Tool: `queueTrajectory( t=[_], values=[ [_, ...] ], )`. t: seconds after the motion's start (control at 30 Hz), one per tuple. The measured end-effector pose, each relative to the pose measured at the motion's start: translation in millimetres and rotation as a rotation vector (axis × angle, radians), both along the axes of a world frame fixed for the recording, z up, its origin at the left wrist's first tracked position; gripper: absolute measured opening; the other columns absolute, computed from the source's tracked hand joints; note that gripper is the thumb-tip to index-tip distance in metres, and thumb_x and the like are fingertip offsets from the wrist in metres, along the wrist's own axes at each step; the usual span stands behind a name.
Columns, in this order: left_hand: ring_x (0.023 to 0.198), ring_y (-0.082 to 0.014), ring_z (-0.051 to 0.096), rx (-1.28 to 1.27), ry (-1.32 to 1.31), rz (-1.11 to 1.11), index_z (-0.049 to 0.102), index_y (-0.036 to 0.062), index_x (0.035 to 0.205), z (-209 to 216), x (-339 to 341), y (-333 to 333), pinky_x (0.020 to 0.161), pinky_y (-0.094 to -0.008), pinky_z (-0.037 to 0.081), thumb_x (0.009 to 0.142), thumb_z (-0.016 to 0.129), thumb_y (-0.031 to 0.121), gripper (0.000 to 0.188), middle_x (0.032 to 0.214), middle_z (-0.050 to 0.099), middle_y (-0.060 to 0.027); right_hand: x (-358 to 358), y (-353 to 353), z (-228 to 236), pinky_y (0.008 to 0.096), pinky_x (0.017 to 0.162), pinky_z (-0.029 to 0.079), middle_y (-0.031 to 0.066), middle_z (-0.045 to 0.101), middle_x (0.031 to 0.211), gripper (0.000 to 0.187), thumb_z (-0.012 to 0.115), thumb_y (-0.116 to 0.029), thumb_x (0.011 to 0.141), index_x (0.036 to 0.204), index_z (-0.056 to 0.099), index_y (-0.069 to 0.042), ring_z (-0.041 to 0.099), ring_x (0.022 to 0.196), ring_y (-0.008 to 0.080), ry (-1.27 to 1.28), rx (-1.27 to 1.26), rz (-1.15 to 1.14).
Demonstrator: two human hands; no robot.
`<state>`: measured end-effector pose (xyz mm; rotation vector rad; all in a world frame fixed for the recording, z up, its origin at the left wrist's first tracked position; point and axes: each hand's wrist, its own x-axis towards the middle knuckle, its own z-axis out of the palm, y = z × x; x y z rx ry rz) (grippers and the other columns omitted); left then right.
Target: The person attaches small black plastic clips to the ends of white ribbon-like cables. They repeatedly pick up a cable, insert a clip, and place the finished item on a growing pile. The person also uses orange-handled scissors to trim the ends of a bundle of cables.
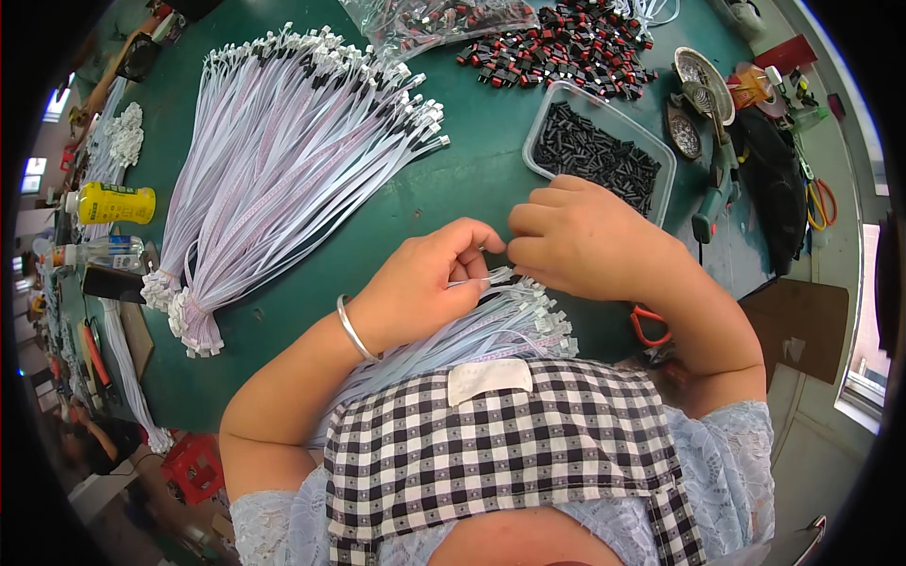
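My left hand (439, 274) is closed in a pinch, with a silver bangle (357, 330) on its wrist. A white cable (495, 275) shows at its thumb and fingertips. Close beside it, my right hand (576, 236) is curled with its knuckles up, its fingertips almost meeting the left ones; whatever it pinches is hidden. Under both hands lies a bundle of white flat cables (510, 325) with white connectors, partly against my checked apron (491, 443). Just beyond the right hand stands a clear plastic tub (668, 189) of short black tubes (595, 156).
A large fan of white cables (274, 179) covers the table's left. Black-and-red parts (566, 47) lie heaped at the back beside a plastic bag (444, 24). A yellow bottle (115, 203) stands far left. At right are a green-handled tool (715, 203), metal dishes (703, 80) and red-handled scissors (649, 325).
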<state>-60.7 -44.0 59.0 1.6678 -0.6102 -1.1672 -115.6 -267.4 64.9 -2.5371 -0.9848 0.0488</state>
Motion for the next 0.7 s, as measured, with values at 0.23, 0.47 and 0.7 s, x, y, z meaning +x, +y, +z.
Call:
queueTrajectory(
  t=[0.23,0.47,0.7],
  values=[
    [0.064,-0.0079,0.059,0.005,-0.057,0.093,0.045,0.0003,0.12,10,-5,-3,0.058,-0.0212,0.048,0.079,0.06,-0.007,0.044,0.082,0.059,-0.0067,4,6,-4,0.0363,0.069,0.045,0.0027,0.054,0.076,0.013,0.064,-0.02,0.078,0.072,0.06,-0.01,0.057,0.074,0.0224,0.024,0.152,0.025],
    [0.064,-0.0088,0.059,-0.114,-0.216,0.089,0.04,0.0047,0.132,10,5,6,0.058,-0.0215,0.049,0.081,0.061,-0.007,0.056,0.078,0.056,-0.0058,5,11,-6,0.0433,0.061,0.046,0.0087,0.058,0.071,0.014,0.061,-0.02,0.082,0.077,0.058,-0.008,0.059,0.066,0.0311,0.171,0.279,-0.122],
    [0.061,-0.0066,0.056,0.048,-0.271,0.202,0.054,0.0071,0.119,16,19,7,0.056,-0.0222,0.044,0.081,0.064,0.0,0.039,0.072,0.059,-0.0024,21,24,-16,0.0434,0.059,0.048,0.0085,0.059,0.07,0.015,0.058,-0.02,0.085,0.077,0.057,-0.007,0.061,0.066,0.0313,0.163,0.288,-0.144]
  ],
)
